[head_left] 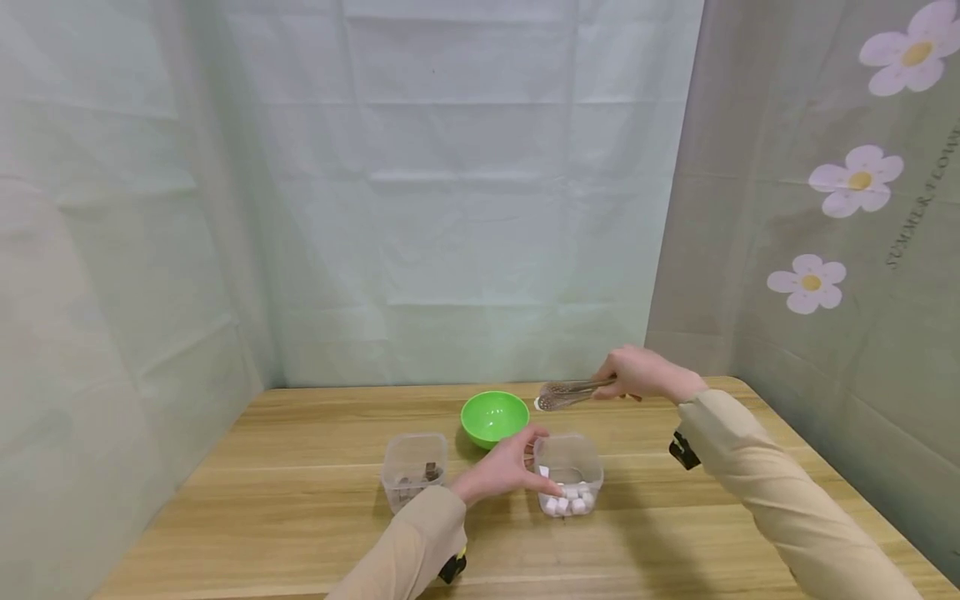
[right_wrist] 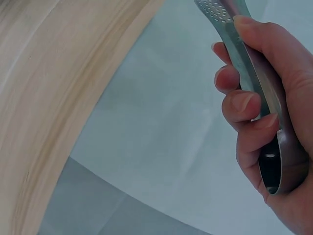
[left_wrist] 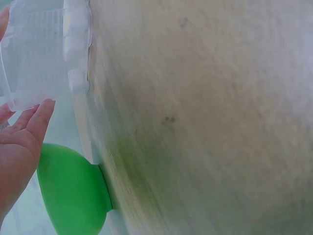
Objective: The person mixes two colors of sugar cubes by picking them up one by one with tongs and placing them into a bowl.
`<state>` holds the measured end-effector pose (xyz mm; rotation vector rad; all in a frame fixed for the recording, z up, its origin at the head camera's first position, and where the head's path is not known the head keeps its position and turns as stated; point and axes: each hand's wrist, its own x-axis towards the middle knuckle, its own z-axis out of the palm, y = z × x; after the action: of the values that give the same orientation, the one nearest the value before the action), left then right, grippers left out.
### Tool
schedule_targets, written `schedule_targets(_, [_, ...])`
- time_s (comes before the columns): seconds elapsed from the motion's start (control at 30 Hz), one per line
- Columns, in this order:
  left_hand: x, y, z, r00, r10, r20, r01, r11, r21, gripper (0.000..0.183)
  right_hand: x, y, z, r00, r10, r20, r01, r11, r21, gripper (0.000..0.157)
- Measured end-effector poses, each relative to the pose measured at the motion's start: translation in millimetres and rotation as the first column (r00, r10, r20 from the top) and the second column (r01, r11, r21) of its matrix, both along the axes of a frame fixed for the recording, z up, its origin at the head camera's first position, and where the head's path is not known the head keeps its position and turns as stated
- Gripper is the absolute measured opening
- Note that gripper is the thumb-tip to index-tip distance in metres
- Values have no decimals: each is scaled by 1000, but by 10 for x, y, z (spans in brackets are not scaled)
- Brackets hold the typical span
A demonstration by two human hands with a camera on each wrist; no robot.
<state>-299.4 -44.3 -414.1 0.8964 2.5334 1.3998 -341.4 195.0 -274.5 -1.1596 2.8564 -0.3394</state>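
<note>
A clear plastic container (head_left: pixel 588 454) with several white cubes (head_left: pixel 564 505) in it stands on the table. My left hand (head_left: pixel 506 468) holds it by its left side, thumb at the front and fingers behind. In the left wrist view, fingertips (left_wrist: pixel 45 110) touch the container wall. Metal tongs (head_left: pixel 570 392) with perforated ends are gripped in my right hand (head_left: pixel 641 372), raised behind and right of the container. A small white piece (head_left: pixel 537 403) shows at their tip. The right wrist view shows fingers wrapped around the tongs (right_wrist: pixel 261 81), whose tips are cut off there.
A green bowl (head_left: pixel 480 414) stands behind my left hand, left of the tongs' tip. To the left is another clear container (head_left: pixel 401 454) with brown cubes (head_left: pixel 431 472). The wooden table (head_left: pixel 300 483) meets hanging cloth (head_left: pixel 465 250) at its back and sides.
</note>
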Motion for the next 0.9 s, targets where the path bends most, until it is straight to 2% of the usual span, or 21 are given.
schedule_targets(0.17, [-2, -14, 4, 1000, -5, -1, 5, 1000, -1, 84, -106, -159, -75, 999, 29, -18, -28, 999, 16, 9])
schedule_targets(0.33, [10, -11, -3, 1000, -8, 16, 8, 1000, 13, 85, -170, -298, -155, 1000, -4, 7, 4, 999, 34, 14])
schedule_targets(0.43, [18, -8, -1, 999, -13, 39, 12, 1000, 26, 85, -184, -347, -187, 999, -17, 31, 16, 999, 31, 22])
schedule_targets(0.5, [16, -10, 10, 999, -17, 45, 15, 999, 32, 85, -193, -374, -193, 999, -22, 40, 20, 999, 34, 20])
schedule_targets(0.67, [18, -10, 23, 998, -24, 50, 23, 999, 37, 83, -196, -399, -200, 999, -6, 32, 5, 999, 46, 5])
schedule_targets(0.9, [19, -15, 23, 998, -26, 65, 24, 999, 35, 81, -173, -423, -204, 999, 13, 40, -14, 999, 44, 6])
